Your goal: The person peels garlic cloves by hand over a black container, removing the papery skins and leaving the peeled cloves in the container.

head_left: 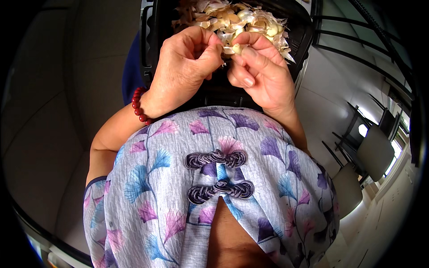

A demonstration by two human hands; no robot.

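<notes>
Both hands meet over a black plastic tray (231, 97) at the top of the view. Between the thumb and fingers of my right hand (263, 67) is a pale garlic clove (238, 49). My left hand (191, 63), with a red bead bracelet (136, 102) at its wrist, pinches its thumb and forefinger together beside a bit of papery skin (228, 50) at the clove's left; whether it grips that skin is hard to tell. Behind the hands, a heap of garlic skins (231, 20) lies in the tray, with several peeled cloves (272, 30) among them.
The tray's raised left rim (146, 40) runs close to my left hand. Black metal bars (355, 33) stand at the upper right. Farther off on the right are chairs with pale seats (375, 152) on a tiled floor.
</notes>
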